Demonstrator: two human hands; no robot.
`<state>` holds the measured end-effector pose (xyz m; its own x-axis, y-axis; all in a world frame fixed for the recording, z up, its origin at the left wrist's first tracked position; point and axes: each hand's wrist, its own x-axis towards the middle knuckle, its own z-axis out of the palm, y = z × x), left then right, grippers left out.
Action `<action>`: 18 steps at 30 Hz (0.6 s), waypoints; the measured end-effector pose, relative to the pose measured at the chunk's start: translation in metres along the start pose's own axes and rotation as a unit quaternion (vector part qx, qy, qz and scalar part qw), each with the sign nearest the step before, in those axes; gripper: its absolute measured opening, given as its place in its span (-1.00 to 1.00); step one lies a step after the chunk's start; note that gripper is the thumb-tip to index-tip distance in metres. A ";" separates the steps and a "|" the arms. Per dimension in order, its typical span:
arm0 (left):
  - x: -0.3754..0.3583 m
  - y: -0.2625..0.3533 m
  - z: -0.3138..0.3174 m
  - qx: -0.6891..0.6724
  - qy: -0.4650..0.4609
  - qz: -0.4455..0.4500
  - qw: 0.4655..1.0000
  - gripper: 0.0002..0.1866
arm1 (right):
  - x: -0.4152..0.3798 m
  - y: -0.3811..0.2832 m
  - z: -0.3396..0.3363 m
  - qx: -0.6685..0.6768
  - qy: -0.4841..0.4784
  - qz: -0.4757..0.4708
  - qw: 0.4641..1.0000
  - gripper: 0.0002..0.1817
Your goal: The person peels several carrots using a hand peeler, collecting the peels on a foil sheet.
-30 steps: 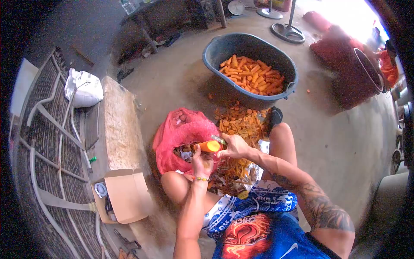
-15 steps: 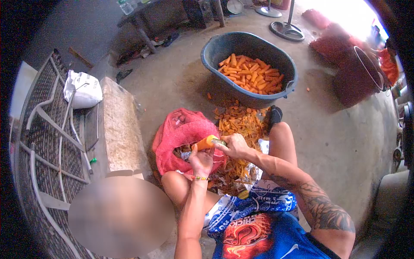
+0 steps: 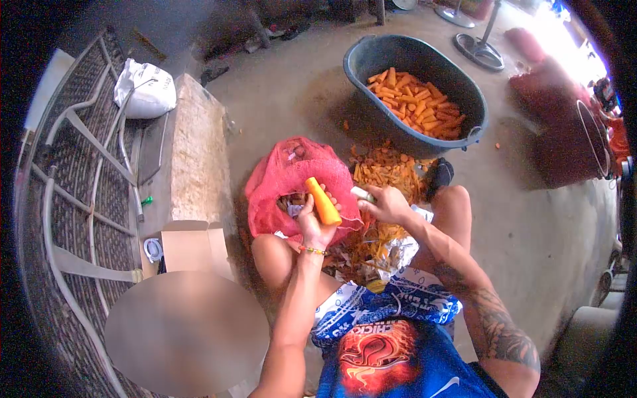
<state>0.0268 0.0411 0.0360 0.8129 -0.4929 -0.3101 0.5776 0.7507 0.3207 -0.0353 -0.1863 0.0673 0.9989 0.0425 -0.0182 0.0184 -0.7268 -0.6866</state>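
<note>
In the head view my left hand is wrapped round a smooth orange carrot, its narrow end pointing up and away. Just to the right, my right hand is closed on a small hand tool with a pale end, whose exact kind I cannot tell. A gap separates tool and carrot. Below the carrot lies an open red mesh sack with brown contents and scraps inside. Orange peelings and carrot ends are heaped on the floor beyond my right hand.
A dark oval tub holds many carrots ahead on the right. At left are a metal-framed bench, a concrete ledge, a white sack and a cardboard box. Dark red sacks lie far right.
The tool in my right hand has come away from the carrot. My left hand has turned the carrot from lying sideways to pointing away. The view has shifted slightly.
</note>
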 end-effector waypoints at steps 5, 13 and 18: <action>-0.002 -0.008 0.005 0.081 0.046 0.006 0.996 -0.64 | -0.005 -0.011 0.009 -0.057 -0.050 -0.052 0.996 -0.26; 0.005 -0.018 -0.012 0.041 0.033 -0.066 0.996 -0.62 | -0.007 -0.015 0.023 -0.063 -0.024 -0.065 0.996 -0.18; 0.004 -0.019 -0.009 0.040 0.047 -0.073 0.995 -0.67 | -0.011 -0.022 0.026 -0.071 -0.035 -0.044 0.996 -0.24</action>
<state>0.0183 0.0286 0.0209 0.7114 -0.5481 -0.4399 0.6963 0.6346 0.3353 -0.0474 -0.1532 0.0633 0.9878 0.1548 -0.0155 0.1175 -0.8076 -0.5778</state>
